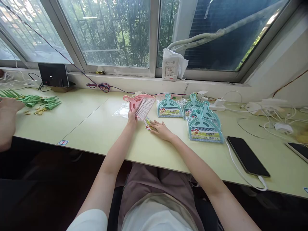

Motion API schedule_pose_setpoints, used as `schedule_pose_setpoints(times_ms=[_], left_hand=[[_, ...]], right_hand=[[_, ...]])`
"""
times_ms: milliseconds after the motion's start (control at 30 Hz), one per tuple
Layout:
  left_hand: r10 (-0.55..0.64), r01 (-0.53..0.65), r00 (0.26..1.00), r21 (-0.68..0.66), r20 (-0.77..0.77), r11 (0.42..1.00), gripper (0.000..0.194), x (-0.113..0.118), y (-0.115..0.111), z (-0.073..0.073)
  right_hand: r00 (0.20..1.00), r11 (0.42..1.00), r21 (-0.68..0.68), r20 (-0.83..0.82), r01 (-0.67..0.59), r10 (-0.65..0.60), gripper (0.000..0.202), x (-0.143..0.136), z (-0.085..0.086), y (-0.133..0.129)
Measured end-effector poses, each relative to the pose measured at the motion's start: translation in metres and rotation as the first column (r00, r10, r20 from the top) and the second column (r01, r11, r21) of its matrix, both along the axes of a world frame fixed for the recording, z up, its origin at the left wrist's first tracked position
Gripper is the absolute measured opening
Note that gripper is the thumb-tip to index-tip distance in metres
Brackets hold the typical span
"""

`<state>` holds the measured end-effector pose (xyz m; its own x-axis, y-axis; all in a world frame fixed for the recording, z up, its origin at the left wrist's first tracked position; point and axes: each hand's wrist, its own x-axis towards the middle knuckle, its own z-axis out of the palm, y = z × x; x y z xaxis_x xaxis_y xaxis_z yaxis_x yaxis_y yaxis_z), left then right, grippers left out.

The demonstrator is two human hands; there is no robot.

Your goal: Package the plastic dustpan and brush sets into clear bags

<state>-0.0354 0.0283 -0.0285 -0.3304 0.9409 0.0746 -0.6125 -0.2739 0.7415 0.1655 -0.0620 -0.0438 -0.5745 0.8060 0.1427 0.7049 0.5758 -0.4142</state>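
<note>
My left hand [132, 116] is closed on the lower left edge of a pink dustpan [136, 101], which is tilted above the table. A small brush [146, 107] with pale bristles lies against the dustpan. Below the bristles is a colourful printed card [148, 124], its far end hidden. My right hand [161, 130] rests low over the table with fingers stretched out, fingertips touching the card and thumb apart from it. Behind the dustpan lies a clear plastic bag [122, 110].
Several bagged teal dustpan sets [205, 128] lie to the right. Beyond them are a phone [247, 155] on a white cable and tangled chargers [284, 128]. At left, another person's hand [11, 104] is by green pieces [49, 102]. A tablet [53, 75] stands near the window.
</note>
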Motion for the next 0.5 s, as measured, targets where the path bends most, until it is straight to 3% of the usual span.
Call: schedule_pose_setpoints(times_ms=[133,233,367,433,500], left_hand=[[-0.045,0.046,0.999,0.033,-0.02,0.998,0.038,0.005,-0.001,-0.004],[-0.072,0.072,0.997,0.028,-0.008,0.997,0.037,0.009,-0.004,-0.004],[-0.117,0.116,0.993,-0.008,-0.011,0.993,0.034,0.014,-0.01,-0.001],[-0.156,0.156,0.987,0.018,-0.031,0.988,0.037,0.016,-0.014,0.001],[-0.191,0.193,0.98,0.05,-0.05,0.98,0.042,0.019,-0.017,0.003]], right_hand=[[0.984,1.0,0.007,-0.175,0.004,-0.003,0.033,0.008,0.007,0.004],[0.968,0.992,-0.006,-0.219,0.125,-0.123,0.043,0.014,0.011,0.005],[0.939,0.953,0.001,-0.171,0.303,-0.298,0.023,0.011,0.014,0.001],[0.925,0.933,0.001,-0.13,0.359,-0.356,0.04,0.008,0.014,0.0],[0.92,0.924,-0.018,-0.096,0.381,-0.381,0.045,0.006,0.014,0.001]])
